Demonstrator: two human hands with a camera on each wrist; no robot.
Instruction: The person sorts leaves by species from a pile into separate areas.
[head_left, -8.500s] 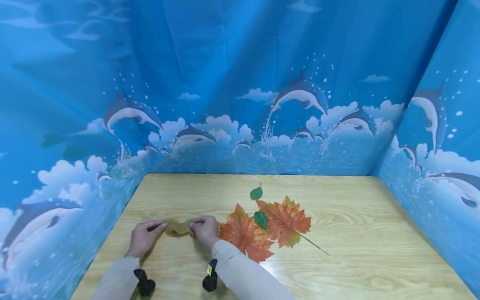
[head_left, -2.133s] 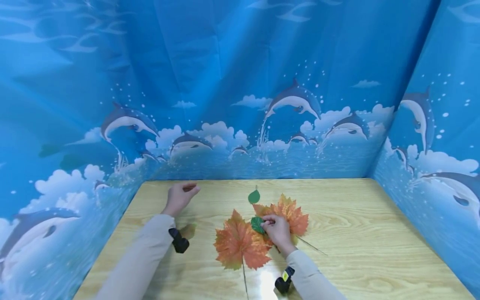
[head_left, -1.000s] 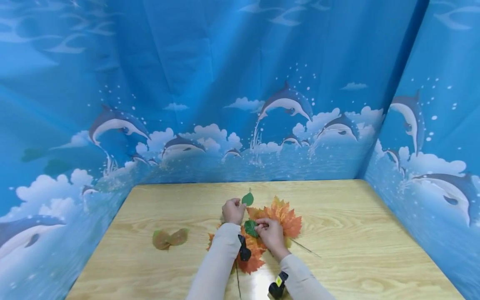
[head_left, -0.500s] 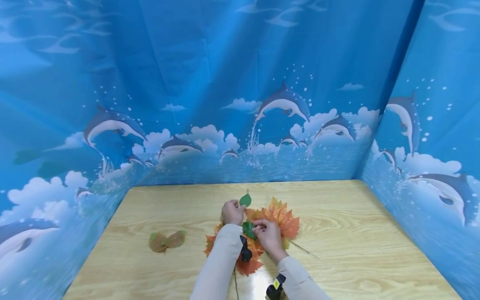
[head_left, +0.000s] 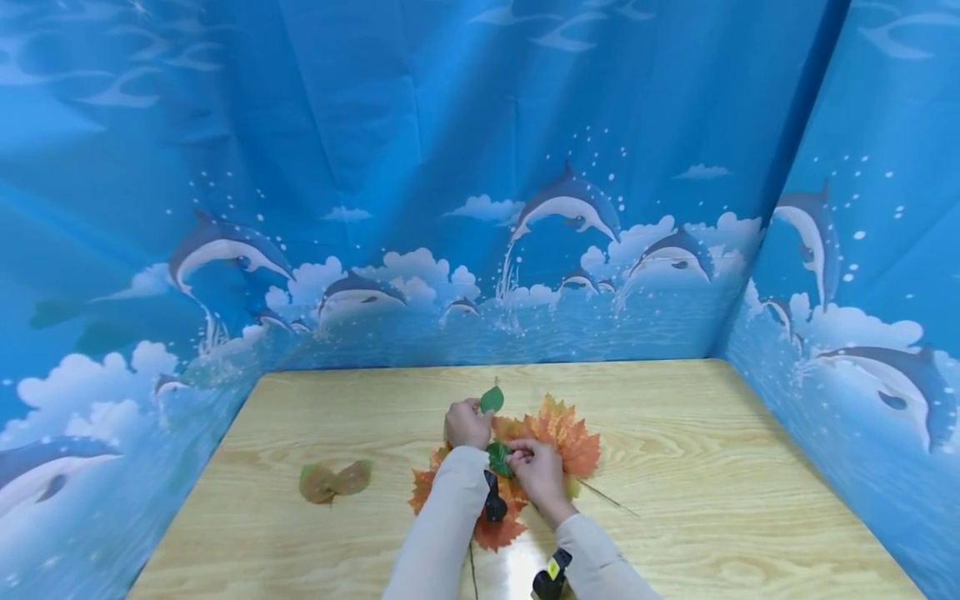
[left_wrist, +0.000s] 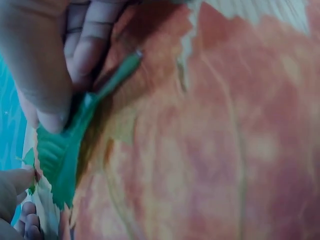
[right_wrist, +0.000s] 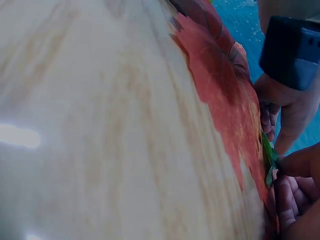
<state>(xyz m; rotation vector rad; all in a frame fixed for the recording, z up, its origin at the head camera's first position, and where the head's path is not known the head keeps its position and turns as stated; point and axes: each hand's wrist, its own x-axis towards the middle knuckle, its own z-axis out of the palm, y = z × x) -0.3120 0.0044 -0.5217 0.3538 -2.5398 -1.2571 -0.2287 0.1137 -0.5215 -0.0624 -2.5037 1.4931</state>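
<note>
My left hand (head_left: 468, 425) is at the back middle of the table, fingers pinching the lower edge of a smooth green leaf (head_left: 492, 399). My right hand (head_left: 538, 468) pinches a second green leaf, serrated and ridged (head_left: 498, 458), between thumb and fingers. In the left wrist view this ridged leaf (left_wrist: 62, 155) is tilted, its short stem pointing up, over an orange surface. Two large orange maple leaves lie beneath: the right one (head_left: 572, 442) behind my right hand, the left one (head_left: 501, 533) partly covered by my left forearm.
Two brownish-green leaves (head_left: 351, 477) lie side by side on the left of the wooden table (head_left: 712, 500). Thin dark stems run from the maple leaves. A blue dolphin-print curtain (head_left: 420, 167) encloses the back and sides.
Both hands have left the brownish-green leaves, which now lie at left. My right hand took hold of the ridged leaf; my left hand moved right to the smooth one. Little differs over the last half second.
</note>
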